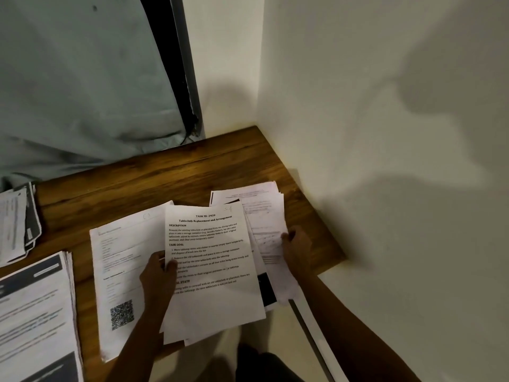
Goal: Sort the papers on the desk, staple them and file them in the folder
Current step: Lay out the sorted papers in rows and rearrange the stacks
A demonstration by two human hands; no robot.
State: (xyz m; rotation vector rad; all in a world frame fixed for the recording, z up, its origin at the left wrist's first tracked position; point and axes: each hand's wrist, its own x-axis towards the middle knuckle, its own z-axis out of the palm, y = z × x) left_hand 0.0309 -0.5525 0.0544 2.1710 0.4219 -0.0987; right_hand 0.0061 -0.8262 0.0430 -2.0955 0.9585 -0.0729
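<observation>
From the head view, the left hand pinches the left edge of a printed sheet headed "TASK ID: 2939", its lower end sticking out past the near edge of the wooden table. The right hand has its fingers curled round the right edge of a loose pile of papers lying partly under that sheet, near the wall. Just left lies a page with a QR code. Further left sits a stack with a dark header, and beyond it another small pile.
</observation>
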